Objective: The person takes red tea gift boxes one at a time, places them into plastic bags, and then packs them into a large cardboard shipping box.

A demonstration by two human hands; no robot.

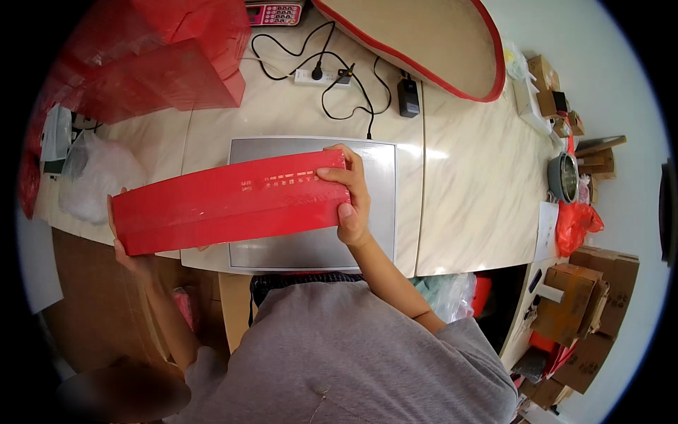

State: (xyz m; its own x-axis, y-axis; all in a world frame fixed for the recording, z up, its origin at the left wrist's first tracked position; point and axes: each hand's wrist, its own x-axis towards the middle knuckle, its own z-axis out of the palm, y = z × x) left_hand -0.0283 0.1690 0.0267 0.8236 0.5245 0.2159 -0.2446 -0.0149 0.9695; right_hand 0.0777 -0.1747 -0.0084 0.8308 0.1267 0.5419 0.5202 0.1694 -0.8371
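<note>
A long red box (pixel 226 201) with small gold print and a glossy, film-like surface is held up between my two hands. At its left end my left hand (pixel 131 247) grips the edge, most of its fingers hidden behind the box. My right hand (pixel 353 194) clasps the other end, with the thumb on the near face and fingers over the top. Under the box lies a flat silver-grey panel (pixel 325 244) on the table, its black cord running off the far edge. The box covers part of this panel.
Red boxes (pixel 176 78) are stacked at far left, beside a clear plastic bag (pixel 99 177). A power strip (pixel 321 76), black adapter (pixel 407 95) and red-rimmed tray (pixel 438 35) lie at the back. Cardboard boxes (pixel 572 304) stand at right, below a metal pot (pixel 563 177).
</note>
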